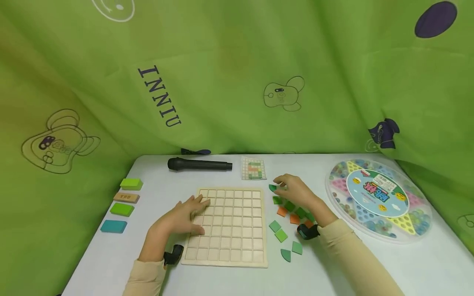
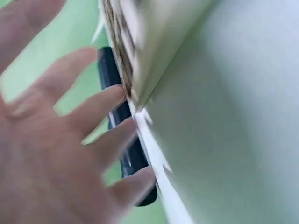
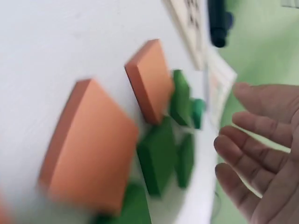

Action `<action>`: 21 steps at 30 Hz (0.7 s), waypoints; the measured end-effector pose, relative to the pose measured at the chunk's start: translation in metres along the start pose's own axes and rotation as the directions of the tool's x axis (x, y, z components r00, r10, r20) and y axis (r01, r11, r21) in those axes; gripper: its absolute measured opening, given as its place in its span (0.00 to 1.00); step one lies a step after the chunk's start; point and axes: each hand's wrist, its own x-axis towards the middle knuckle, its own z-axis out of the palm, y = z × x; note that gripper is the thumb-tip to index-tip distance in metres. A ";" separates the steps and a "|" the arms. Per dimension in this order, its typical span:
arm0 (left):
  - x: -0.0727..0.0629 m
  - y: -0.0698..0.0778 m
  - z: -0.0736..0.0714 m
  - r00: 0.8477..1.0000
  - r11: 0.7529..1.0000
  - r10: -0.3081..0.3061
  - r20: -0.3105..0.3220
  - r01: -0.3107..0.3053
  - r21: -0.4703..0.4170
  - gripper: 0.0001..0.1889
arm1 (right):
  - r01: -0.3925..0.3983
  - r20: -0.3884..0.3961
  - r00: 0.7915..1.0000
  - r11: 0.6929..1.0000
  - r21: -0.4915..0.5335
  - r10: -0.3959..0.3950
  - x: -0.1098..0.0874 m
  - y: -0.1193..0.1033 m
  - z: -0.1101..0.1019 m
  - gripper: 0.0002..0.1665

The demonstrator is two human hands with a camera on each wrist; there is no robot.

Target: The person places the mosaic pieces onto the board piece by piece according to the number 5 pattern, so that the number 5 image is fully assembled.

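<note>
A pale wooden grid board [image 1: 235, 224] lies on the table, its squares bare. My left hand [image 1: 181, 216] is over its left edge with fingers spread and nothing in them; the left wrist view shows the spread fingers [image 2: 100, 105] too. To the right of the board, my right hand [image 1: 296, 191] hovers above a cluster of tiles, fingers loosely bent and holding nothing. Nearest its fingertips is a dark green tile [image 1: 272, 188]. Orange tiles [image 3: 93, 149] and dark green tiles [image 3: 159, 156] lie below that hand. Lighter green tiles [image 1: 281, 235] sit nearer the front.
A small pattern card [image 1: 254, 168] lies behind the board, beside a black microphone [image 1: 200, 165]. Several coloured blocks [image 1: 122, 209] line the left side. At the right sits a round clear game box [image 1: 377, 199] with marbles. Green printed cloth [image 1: 222, 102] hangs behind.
</note>
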 end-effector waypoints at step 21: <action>-0.009 -0.018 0.010 1.000 0.998 0.002 -0.018 -0.004 -0.069 0.43 | -0.093 -0.007 0.996 0.995 0.021 0.093 0.024 -0.002 0.019 0.18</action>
